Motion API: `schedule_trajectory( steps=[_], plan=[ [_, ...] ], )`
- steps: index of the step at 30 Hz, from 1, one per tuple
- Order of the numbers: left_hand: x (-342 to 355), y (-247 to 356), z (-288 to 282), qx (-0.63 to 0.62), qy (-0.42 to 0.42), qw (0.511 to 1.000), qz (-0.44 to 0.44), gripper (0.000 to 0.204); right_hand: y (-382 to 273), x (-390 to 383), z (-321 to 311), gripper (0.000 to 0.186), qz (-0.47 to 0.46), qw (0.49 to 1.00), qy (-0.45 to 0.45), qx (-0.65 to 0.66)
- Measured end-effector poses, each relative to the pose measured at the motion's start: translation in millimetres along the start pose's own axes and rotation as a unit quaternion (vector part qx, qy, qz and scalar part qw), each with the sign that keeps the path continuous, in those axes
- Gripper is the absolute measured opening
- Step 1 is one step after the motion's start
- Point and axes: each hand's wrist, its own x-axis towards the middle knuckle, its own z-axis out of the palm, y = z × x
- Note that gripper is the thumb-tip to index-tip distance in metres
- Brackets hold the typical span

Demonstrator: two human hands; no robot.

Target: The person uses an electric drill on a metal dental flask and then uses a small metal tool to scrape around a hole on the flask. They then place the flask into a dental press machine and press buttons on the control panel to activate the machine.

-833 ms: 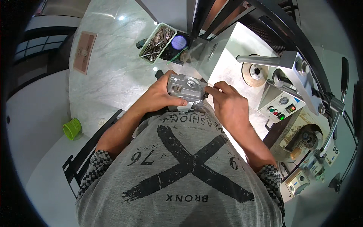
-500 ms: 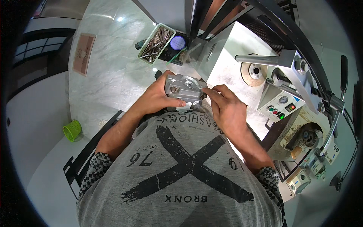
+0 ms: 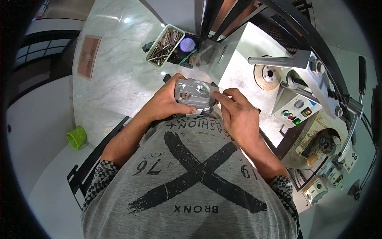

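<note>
A boxy silver metal part, with a raised round boss and small recesses on top, is held above my grey T-shirt. My left hand grips it from the left side, thumb along the lower edge. At its right side my right hand has curled fingers, the index fingertip touching the part beside a small dark piece; whatever the thumb and finger pinch there is hidden.
A bin of rusty metal pieces and a blue-lidded container stand ahead. To the right are a machine with steel bars and buttons, a metal disc and other equipment. A green basket is lower left.
Both hands and the metal part have shifted slightly to the left since the earliest frame. The right hand's fingers remain at the part's right side, dipped a little lower.
</note>
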Motion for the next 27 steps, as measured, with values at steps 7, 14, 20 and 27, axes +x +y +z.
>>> schedule_trajectory(
  steps=[7,14,20,27],
  plan=[
    [2.6,-19.5,-4.8,-0.008,0.004,1.0,0.004,0.084,6.9,-3.4,7.8,0.042,-0.026,0.998,-0.008,0.063],
    [2.9,-21.2,-7.9,-0.044,-0.012,0.999,-0.005,0.09,9.2,-1.3,3.5,0.042,-0.05,0.997,-0.012,0.056],
    [1.6,-17.6,-8.4,-0.058,-0.019,0.998,-0.002,0.096,6.5,4.9,0.1,0.036,-0.07,0.997,-0.019,0.019],
    [2.8,-28.5,-11.6,-0.1,-0.017,0.995,-0.017,0.091,5.6,16.5,9.4,0.04,-0.098,0.994,0.015,-0.048]
  ],
)
